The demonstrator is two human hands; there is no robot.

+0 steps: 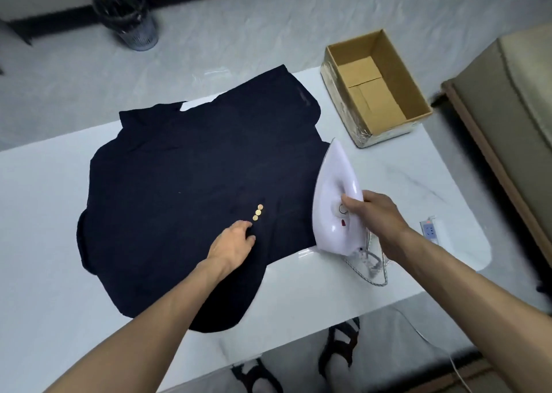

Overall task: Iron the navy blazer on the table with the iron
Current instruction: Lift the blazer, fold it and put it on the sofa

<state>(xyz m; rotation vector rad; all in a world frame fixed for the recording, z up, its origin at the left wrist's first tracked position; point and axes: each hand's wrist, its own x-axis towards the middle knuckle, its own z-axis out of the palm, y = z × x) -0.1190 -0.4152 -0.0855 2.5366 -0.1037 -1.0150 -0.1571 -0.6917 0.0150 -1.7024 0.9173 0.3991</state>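
Observation:
The navy blazer (179, 189) lies spread flat on the white table (44, 243), three gold buttons (257, 212) showing near its right side. My left hand (233, 242) rests flat on the cloth just below those buttons, fingers apart. My right hand (373, 213) grips the handle of the white iron (336, 183). The iron stands on the table at the blazer's right edge, its tip pointing away from me. Its cord (370, 265) trails off the rear toward the table's front edge.
An open cardboard box (376, 88) stands at the table's far right corner. A power strip (430, 231) lies right of the iron. A mesh waste bin (128, 16) is on the floor beyond the table, a beige seat (513, 100) to the right.

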